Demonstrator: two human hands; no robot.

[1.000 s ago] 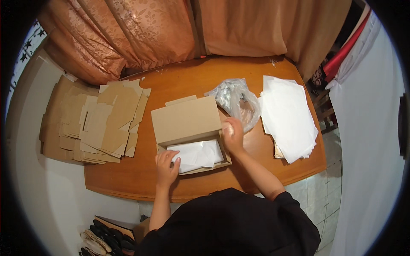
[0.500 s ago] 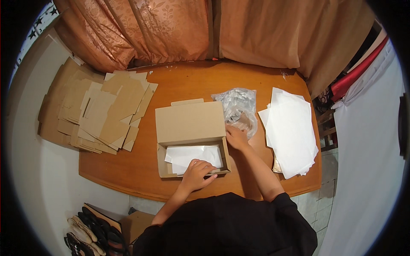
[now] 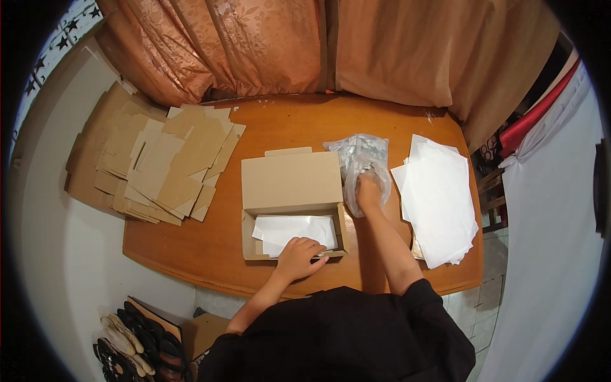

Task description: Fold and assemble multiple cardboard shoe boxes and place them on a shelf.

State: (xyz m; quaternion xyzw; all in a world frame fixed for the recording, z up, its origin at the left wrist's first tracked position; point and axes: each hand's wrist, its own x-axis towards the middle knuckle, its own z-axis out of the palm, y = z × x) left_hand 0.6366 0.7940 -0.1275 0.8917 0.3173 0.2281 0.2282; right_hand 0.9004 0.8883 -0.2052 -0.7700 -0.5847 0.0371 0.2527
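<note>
An open brown cardboard box (image 3: 249, 230) stands on the table with its lid raised at the back. White folded paper (image 3: 289, 233) lies inside it. Over the front wall, my left hand (image 3: 296, 258) grips the box, its fingers inside above the paper and the thumb outside. Right of the box is a clear plastic bag (image 3: 359, 149) with silvery contents that I cannot make out. My right hand (image 3: 369, 194) reaches into the mouth of this bag, and its fingers are mostly hidden by the plastic.
Flattened cardboard pieces (image 3: 178, 156) lie stacked at the table's left side. A pile of white paper sheets (image 3: 439, 204) covers part of the right side. Orange-brown curtains (image 3: 261, 48) hang behind the wooden table (image 3: 293, 127). Shoes (image 3: 143, 344) stand below at the left.
My right hand has moved from beside the box's right wall up and right into the bag's mouth. The left hand stays on the box's front edge. The whole view has shifted slightly.
</note>
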